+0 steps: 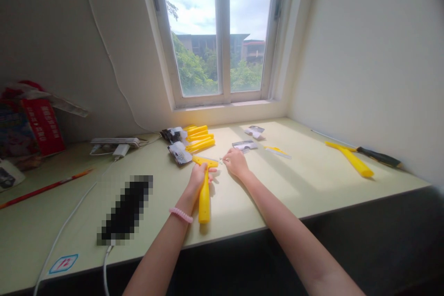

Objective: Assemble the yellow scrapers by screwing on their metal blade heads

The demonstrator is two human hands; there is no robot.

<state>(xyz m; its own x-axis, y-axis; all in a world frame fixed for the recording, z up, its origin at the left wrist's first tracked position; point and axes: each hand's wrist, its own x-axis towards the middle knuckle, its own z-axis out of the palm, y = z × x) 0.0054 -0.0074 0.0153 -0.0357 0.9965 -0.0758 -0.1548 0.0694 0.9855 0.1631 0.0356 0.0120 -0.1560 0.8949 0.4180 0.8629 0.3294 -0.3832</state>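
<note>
My left hand (pixel 197 176) is wrapped round the neck of a yellow scraper (pixel 204 201), just below its wide T-shaped head. The handle points back toward the table's front edge. Right of the head, a few tiny metal pieces (pixel 220 162), perhaps screws, lie on the tabletop. At these pieces my right hand (pixel 236 163) rests low with its fingertips drawn together; whatever they pinch is too small to make out.
Several yellow-handled scrapers (pixel 201 137) with card packaging lie behind my left hand. Opened packaging (pixel 255 132) and a yellow-and-clear piece (pixel 278 151) lie beyond my right. Far right are another yellow scraper (pixel 354 158) and a screwdriver (pixel 379 157). A blurred black object (pixel 126 212) with a cable lies left.
</note>
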